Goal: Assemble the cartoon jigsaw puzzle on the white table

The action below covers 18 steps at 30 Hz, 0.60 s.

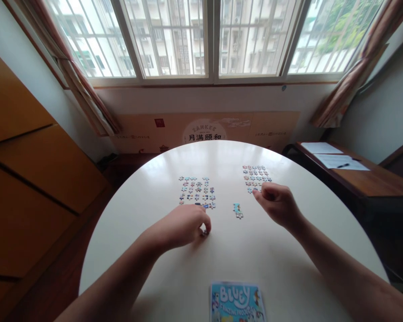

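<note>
My left hand [190, 223] is over the table just below the left group of jigsaw pieces [197, 190]. Its fingers pinch a small jigsaw piece [205, 232] at the tabletop. My right hand [277, 201] is curled at the lower edge of the right group of jigsaw pieces [256, 172], its thumb by a piece in the bottom row; whether anything is inside those fingers is hidden. Between the two hands lies a small joined cluster of pieces [237, 210], blue and white. Part of the left group is covered by my left hand.
A blue "Bluey" picture sheet [237, 302] lies at the near edge of the round white table [174, 286]. To the right, a wooden desk [386, 185] bears papers [340, 161] and a pen [343, 165]. A long printed box [137, 127] stands below the window.
</note>
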### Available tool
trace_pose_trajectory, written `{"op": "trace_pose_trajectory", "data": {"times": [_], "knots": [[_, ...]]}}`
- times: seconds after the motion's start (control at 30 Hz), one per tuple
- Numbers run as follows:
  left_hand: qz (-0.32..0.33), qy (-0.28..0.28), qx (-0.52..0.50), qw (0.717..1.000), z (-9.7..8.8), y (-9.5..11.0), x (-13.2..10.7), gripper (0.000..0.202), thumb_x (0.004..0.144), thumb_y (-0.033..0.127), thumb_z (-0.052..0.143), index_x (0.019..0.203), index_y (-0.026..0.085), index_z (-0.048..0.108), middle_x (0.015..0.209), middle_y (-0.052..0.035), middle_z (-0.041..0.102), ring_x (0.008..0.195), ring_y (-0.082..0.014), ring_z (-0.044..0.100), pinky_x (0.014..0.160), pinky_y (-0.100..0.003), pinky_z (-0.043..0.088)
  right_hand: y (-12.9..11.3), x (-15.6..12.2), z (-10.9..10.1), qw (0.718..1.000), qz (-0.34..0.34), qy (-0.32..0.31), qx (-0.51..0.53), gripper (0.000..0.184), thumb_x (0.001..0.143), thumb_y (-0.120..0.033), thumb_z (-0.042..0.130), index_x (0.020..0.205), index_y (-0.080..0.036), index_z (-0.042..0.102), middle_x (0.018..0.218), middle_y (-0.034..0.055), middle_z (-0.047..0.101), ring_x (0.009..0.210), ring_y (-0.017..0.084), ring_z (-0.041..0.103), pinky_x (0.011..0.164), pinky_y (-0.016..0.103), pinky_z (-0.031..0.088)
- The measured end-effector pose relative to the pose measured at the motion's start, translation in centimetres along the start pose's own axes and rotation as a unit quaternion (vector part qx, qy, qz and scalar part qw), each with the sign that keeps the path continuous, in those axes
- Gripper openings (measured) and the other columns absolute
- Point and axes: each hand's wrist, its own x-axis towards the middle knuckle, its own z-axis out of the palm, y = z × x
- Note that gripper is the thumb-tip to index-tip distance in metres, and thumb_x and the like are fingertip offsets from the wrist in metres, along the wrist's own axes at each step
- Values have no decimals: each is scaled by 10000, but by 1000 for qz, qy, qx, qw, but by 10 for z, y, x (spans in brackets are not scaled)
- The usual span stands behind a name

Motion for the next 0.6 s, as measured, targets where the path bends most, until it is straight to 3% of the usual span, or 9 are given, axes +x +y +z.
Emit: {"op": "trace_pose_trajectory", "data": {"times": [0.1,0.2,0.3,0.4,0.5,0.6], "knots": [[47,24,-15,998,15,10,11,304,813,87,601,927,289,797,946,-26,738,808,-183,680,712,-293,475,5,1,1,999,0,-50,-3,465,876,-215,611,603,-232,234,565,-67,258,544,103,261,521,274,246],[33,77,-4,997,22,9,17,309,894,125,552,1011,282,791,1013,-42,738,825,-188,689,728,-311,492,10,1,0,995,0,-99,-4,442,876,-220,626,608,-229,275,568,-63,313,558,106,304,532,271,271],[9,108,-7,994,17,2,16,281,897,137,545,939,261,793,980,-42,748,820,-191,690,735,-314,500,12,1,-3,989,4,-151,-1,391,871,-233,653,624,-225,350,583,-55,400,571,107,364,541,265,317],[1,94,-15,995,12,-1,13,217,837,145,607,866,258,790,918,-31,755,809,-199,684,737,-314,495,13,1,-6,982,8,-191,-3,274,852,-236,689,675,-214,482,631,-44,520,587,106,455,558,259,378],[13,61,-13,998,11,2,12,190,808,155,625,822,259,784,878,-25,749,789,-193,671,706,-302,475,14,2,-6,975,-8,-221,0,39,852,-198,686,830,-215,658,742,-17,655,669,125,583,610,266,449],[25,36,-10,999,12,6,12,173,799,171,631,819,262,777,875,-24,741,788,-188,664,698,-296,465,16,3,-6,969,-47,-243,-5,115,866,-169,682,930,-244,742,894,15,744,830,168,670,756,319,523]]}}
